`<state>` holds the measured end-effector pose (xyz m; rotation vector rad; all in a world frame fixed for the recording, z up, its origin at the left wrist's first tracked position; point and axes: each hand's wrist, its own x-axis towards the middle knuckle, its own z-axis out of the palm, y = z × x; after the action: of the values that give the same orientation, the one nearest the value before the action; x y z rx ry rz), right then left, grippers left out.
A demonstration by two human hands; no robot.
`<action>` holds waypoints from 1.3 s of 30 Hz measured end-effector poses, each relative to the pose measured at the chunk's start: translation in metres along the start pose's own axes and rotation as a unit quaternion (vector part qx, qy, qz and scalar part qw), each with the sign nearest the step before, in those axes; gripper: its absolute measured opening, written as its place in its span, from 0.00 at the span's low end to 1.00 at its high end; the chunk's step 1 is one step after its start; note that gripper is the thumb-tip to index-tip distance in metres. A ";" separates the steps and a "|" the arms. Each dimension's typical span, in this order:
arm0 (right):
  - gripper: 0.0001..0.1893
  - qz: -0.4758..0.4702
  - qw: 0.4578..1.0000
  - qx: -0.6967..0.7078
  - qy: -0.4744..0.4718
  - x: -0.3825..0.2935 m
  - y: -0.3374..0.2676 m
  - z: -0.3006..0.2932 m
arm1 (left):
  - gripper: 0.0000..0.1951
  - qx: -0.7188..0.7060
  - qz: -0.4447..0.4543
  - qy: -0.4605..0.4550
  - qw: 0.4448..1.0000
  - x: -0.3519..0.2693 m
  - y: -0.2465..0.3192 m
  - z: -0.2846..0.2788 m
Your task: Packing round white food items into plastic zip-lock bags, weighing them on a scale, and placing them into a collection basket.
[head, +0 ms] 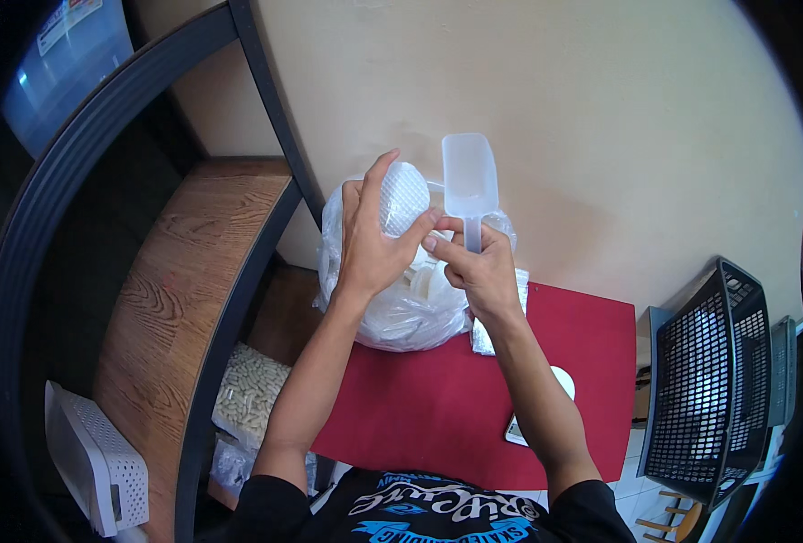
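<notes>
My left hand (373,234) has its thumb and fingers around a rounded, shiny white piece with a grid-textured surface (405,198); its material is hard to tell. A translucent plastic scoop (470,178) stands upright in my right hand (477,266), gripped by its short handle. The two hands meet at thumb and fingertip. Below them an open clear plastic bag (401,324) rests on a red-topped table (428,407), with pale flat pieces (428,279) inside. Silver foil packaging (483,337) lies flat right of the bag, partly behind my right wrist.
My right forearm partly covers a white digital scale (518,433). A wood-topped shelf (177,271) with a dark metal frame borders the left, holding a white perforated basket (106,461). Below sits a bag of pale, peanut-shaped pieces (252,390). Right of the table stands a black plastic crate (697,387).
</notes>
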<state>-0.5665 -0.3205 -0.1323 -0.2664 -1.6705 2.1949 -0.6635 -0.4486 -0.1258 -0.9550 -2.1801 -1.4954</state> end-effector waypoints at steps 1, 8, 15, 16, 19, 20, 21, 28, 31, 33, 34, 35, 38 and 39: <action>0.15 0.000 1.000 0.002 -0.002 0.000 0.002 0.004 | 0.40 0.013 0.007 -0.003 1.000 0.001 -0.004 -0.001; 0.11 -0.045 0.998 -0.028 0.020 0.005 0.018 0.011 | 0.32 0.025 -0.017 -0.008 1.000 0.002 0.002 -0.004; 0.06 -0.045 0.995 -0.032 0.078 0.011 0.025 0.013 | 0.27 0.035 0.015 0.012 0.999 0.002 -0.004 -0.003; 0.06 -0.043 0.995 -0.031 0.079 0.012 0.023 0.011 | 0.24 0.042 0.030 0.014 0.999 0.002 -0.007 -0.005; 0.05 -0.013 0.997 -0.004 0.081 0.012 0.015 0.008 | 0.19 0.035 0.041 0.008 0.999 0.006 -0.017 -0.010; 0.05 -0.007 0.997 0.007 0.073 0.012 0.014 0.007 | 0.17 0.019 0.042 0.002 0.999 0.006 -0.021 -0.011; 0.05 -0.003 0.998 0.017 0.066 0.013 0.013 0.005 | 0.17 0.019 0.040 0.001 0.999 0.005 -0.020 -0.013; 0.05 -0.005 0.999 0.031 0.035 0.023 0.016 0.002 | 0.15 0.000 0.091 -0.058 0.994 -0.002 -0.023 -0.010; 0.05 -0.017 0.998 0.046 0.032 0.028 0.015 0.004 | 0.15 -0.036 0.058 -0.091 0.994 -0.005 -0.025 -0.008; 0.05 -0.016 0.998 0.040 0.036 0.031 0.015 0.005 | 0.15 -0.069 0.047 -0.097 0.992 -0.003 -0.027 -0.009; 0.05 -0.018 0.998 0.036 0.039 0.033 0.015 0.005 | 0.14 -0.073 0.063 -0.081 0.992 0.000 -0.030 -0.011; 0.05 -0.016 0.998 0.034 0.040 0.033 0.013 0.004 | 0.13 -0.078 0.079 -0.065 0.992 0.001 -0.030 -0.013; 0.04 -0.017 0.998 0.043 0.037 0.036 0.005 0.005 | 0.12 -0.069 0.051 -0.043 0.995 0.004 -0.032 -0.016; 0.04 -0.023 0.998 0.042 0.033 0.038 0.002 0.006 | 0.13 -0.056 0.041 -0.045 0.997 0.005 -0.033 -0.016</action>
<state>-0.6038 -0.3114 -0.1301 -0.2731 -1.5317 2.1918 -0.6912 -0.4688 -0.1397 -1.1563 -2.1076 -1.5788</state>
